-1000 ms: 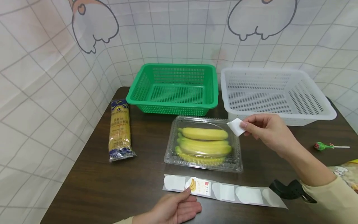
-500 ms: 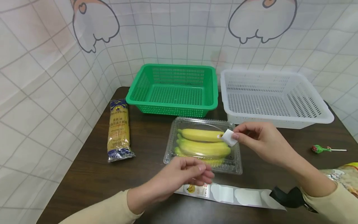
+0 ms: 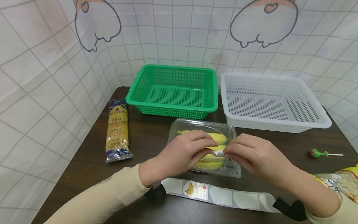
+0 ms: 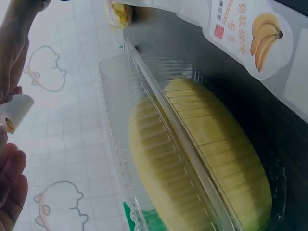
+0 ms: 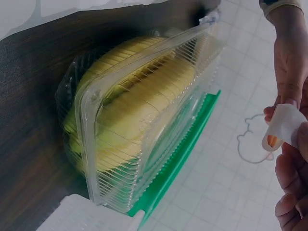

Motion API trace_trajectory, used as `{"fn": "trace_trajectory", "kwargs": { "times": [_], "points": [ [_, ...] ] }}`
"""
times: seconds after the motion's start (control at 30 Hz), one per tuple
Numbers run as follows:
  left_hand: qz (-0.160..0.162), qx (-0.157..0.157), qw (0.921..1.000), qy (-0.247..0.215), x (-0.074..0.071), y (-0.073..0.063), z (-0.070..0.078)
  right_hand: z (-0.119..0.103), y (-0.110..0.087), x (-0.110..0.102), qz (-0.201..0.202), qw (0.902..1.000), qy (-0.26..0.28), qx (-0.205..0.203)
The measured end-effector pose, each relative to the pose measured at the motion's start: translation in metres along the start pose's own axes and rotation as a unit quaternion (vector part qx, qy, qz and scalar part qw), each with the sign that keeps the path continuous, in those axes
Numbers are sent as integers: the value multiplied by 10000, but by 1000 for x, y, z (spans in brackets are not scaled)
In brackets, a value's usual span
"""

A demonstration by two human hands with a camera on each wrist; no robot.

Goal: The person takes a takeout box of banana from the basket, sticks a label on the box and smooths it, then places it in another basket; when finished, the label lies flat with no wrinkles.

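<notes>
Over the clear plastic box [image 3: 234, 169], my left hand [image 3: 181, 152] and right hand [image 3: 258, 155] pinch opposite ends of a small white sticker [image 3: 218, 153]. The sticker curls between the fingertips; in the right wrist view a bit of orange print shows on the inner side of the curled sticker [image 5: 285, 126]. Several yellow bananas [image 3: 219, 138] lie inside the box under its closed lid, partly hidden by my left hand. In front of the box lies a backing strip [image 3: 223, 196] with a printed banana label [image 3: 197, 190] and blank-looking spots.
A green basket [image 3: 172, 108] and a white basket [image 3: 275, 122] stand at the back by the curtain. A spaghetti packet [image 3: 118, 132] lies at left. On the right are a lollipop [image 3: 317, 153] and a partly visible yellow-edged bag [image 3: 342, 182].
My left hand has risen from the backing strip to the sticker and now pinches its left end. My right hand has brought the sticker left and down, closer over the box's middle.
</notes>
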State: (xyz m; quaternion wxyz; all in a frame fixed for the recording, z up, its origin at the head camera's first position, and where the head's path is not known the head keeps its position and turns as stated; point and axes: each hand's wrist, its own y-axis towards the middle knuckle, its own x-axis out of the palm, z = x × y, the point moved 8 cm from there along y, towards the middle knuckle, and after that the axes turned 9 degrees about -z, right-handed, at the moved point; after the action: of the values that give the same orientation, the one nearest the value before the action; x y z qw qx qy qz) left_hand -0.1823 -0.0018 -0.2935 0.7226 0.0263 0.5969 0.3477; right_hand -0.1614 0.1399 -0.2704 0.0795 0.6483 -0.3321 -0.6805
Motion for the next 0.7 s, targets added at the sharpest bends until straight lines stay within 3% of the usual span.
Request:
{"fn": "trace_trajectory", "kwargs": {
  "times": [0.07,0.13,0.23,0.47,0.6,0.7],
  "points": [
    [43,354,9984,427,0,0,6,-2,1,-1,21,9999,-83,-100],
    [78,501,9969,608,0,-1,9,-3,2,-2,72,9997,-161,-167],
    [106,550,9957,741,0,-1,11,-4,3,-3,150,9993,-237,-243],
    [138,685,9909,1153,0,4,15,-3,4,1,-90,9999,-66,-86],
    [185,533,9926,1077,0,7,13,-3,5,0,24,9997,-156,-185],
    [280,190,9962,805,-2,8,8,-3,5,1,1,9996,-212,-163]
  ]
}}
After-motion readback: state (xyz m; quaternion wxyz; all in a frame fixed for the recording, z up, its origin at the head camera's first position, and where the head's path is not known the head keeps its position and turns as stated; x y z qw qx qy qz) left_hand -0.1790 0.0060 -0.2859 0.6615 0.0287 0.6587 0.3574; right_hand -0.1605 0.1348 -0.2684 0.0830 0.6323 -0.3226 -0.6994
